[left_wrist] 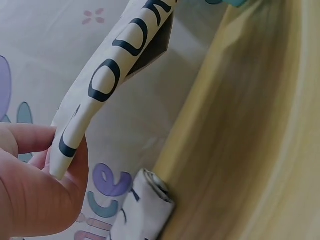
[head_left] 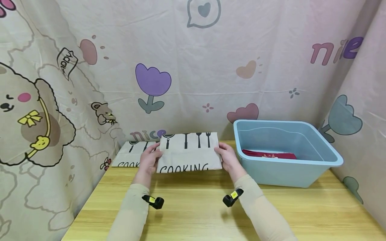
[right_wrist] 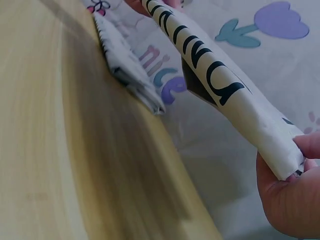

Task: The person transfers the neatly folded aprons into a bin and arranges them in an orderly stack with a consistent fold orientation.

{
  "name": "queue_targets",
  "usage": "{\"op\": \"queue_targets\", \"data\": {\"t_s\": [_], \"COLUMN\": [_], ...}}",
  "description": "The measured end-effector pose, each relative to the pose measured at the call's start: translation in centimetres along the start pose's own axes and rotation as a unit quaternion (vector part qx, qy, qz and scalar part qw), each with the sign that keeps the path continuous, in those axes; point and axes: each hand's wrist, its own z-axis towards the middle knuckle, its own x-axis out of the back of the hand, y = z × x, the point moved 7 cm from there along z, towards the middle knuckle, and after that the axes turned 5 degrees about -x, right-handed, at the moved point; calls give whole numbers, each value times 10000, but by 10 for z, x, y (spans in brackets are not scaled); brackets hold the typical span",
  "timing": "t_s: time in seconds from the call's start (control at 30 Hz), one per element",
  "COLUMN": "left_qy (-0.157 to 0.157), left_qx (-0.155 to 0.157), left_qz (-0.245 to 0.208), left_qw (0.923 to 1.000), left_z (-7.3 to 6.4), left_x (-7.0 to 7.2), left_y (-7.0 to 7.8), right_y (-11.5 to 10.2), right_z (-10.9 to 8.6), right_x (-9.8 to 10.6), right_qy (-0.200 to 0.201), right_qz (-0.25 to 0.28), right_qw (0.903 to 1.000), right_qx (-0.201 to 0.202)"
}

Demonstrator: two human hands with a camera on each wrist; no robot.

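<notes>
A folded white cloth (head_left: 189, 154), printed with black kitchen utensils and the word COOKING, is held up off the table between both hands. My left hand (head_left: 149, 159) pinches its left edge, thumb on top, as the left wrist view shows up close on the hand (left_wrist: 45, 175). At the opposite edge my right hand (head_left: 228, 156) grips it the same way, thumb over the cloth and fingers below. Behind the left hand, a second folded cloth (head_left: 125, 154) with the same print lies on the table, partly hidden by the held one.
To the right stands a light blue plastic bin (head_left: 271, 172) with folded red fabric (head_left: 269, 154) inside. The wooden table (head_left: 193, 207) runs back to a printed curtain (head_left: 205, 67), which also hangs along both sides.
</notes>
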Motion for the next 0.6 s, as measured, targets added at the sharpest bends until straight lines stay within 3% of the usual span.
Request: {"op": "queue_targets", "data": {"t_s": [0.17, 0.4, 0.6], "left_qy": [-115, -327, -381], "left_qx": [-61, -253, -417], "left_qz": [-235, -399, -750], "left_qw": [9996, 9983, 9956], "left_z": [-7, -17, -25], "left_x": [2, 3, -1], "left_y": [15, 36, 52], "right_y": [-12, -30, -52], "right_z": [-9, -17, -29], "right_x": [-7, -16, -22], "right_qy": [-394, -166, -281], "right_qz": [252, 84, 131], "right_qw": [9986, 9997, 9990], "right_qx": [261, 165, 320]}}
